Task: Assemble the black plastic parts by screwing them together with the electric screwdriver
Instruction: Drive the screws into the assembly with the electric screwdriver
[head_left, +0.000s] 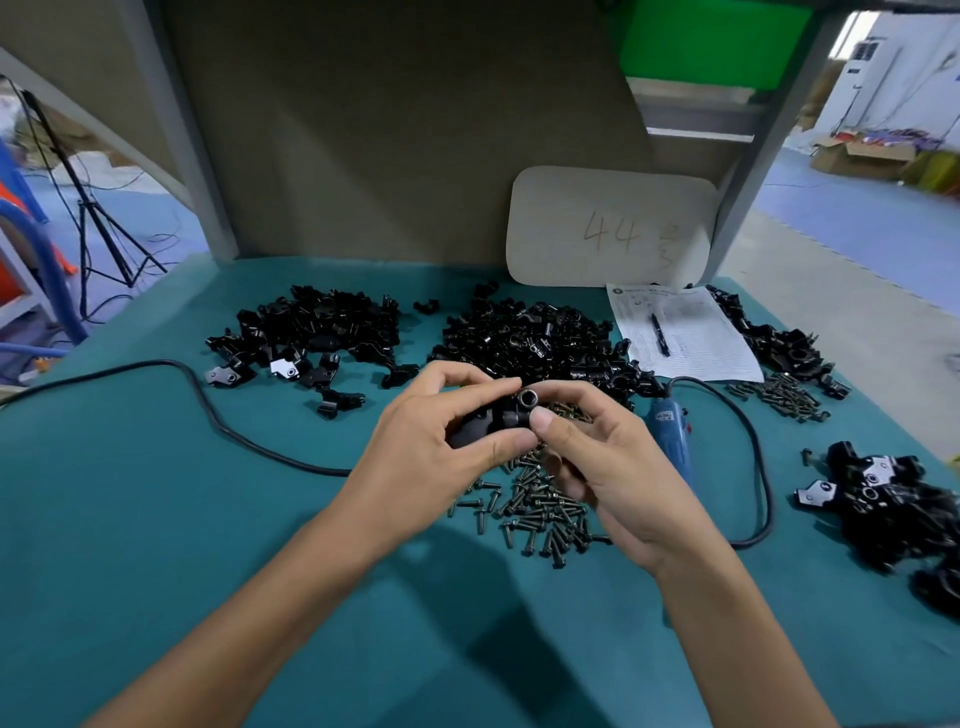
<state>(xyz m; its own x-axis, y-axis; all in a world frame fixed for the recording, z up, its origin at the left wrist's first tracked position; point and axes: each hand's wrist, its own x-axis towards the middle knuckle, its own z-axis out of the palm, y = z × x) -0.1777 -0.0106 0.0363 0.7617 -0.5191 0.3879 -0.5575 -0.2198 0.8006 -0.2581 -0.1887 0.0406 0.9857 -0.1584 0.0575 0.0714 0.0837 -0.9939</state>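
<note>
Black plastic part (506, 415), held over the screw pile (540, 514) near the middle of the tabletop (208, 519): left hand (431, 447) grips its body, right hand (608, 467) pinches the round socket end. Likely light, rigid and smooth; best held by the broad body, leaving the socket free. Electric screwdriver (670, 431) lies just right of the hands, unheld.

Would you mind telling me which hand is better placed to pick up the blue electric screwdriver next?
The right hand: the electric screwdriver lies just beside it, while the left hand grips the bulk of the black part farther away.
</note>
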